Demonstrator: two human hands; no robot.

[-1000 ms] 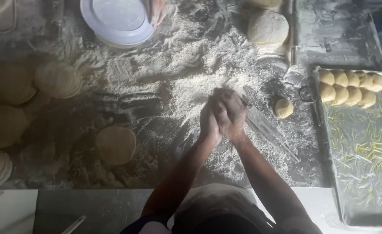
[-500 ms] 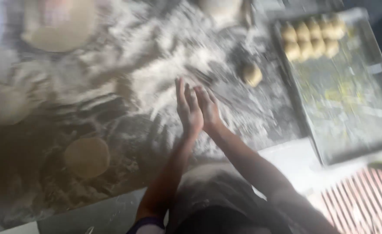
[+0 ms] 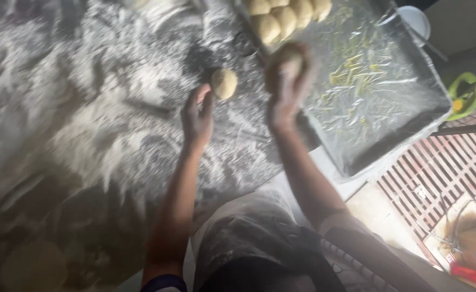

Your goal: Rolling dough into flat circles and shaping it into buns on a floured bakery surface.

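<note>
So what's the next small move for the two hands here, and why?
Probably the right hand sets its dough ball onto the foil-lined tray beside the balls lined up there; it already hovers at the tray's edge, while the left hand reaches the loose ball.

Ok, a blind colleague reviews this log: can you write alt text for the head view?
The right hand lifts a dough ball beside a foil-lined tray, while the left hand reaches toward another dough ball on the floured table.
</note>
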